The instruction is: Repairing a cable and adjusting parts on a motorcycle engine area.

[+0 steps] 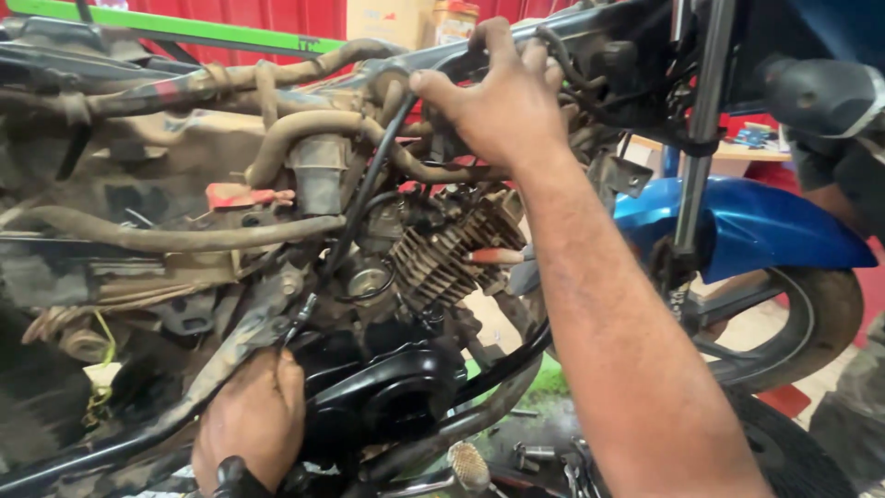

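A stripped, dirty motorcycle fills the view, with its finned engine cylinder [441,261] in the middle. My right hand [498,97] reaches up to the frame tube near the steering head and grips a black cable [369,189] there with fingers and thumb. The cable runs down past the carburettor to my left hand [253,420], which pinches its lower metal end [297,318] beside the black engine cover [392,392].
Tan rubber hoses [304,129] and wiring cross the frame on the left. A blue front mudguard [747,226], fork tube [701,120] and tyre [825,318] stand at the right. Small metal parts [535,452] lie on the floor below. Another person's arm [843,180] shows at the right edge.
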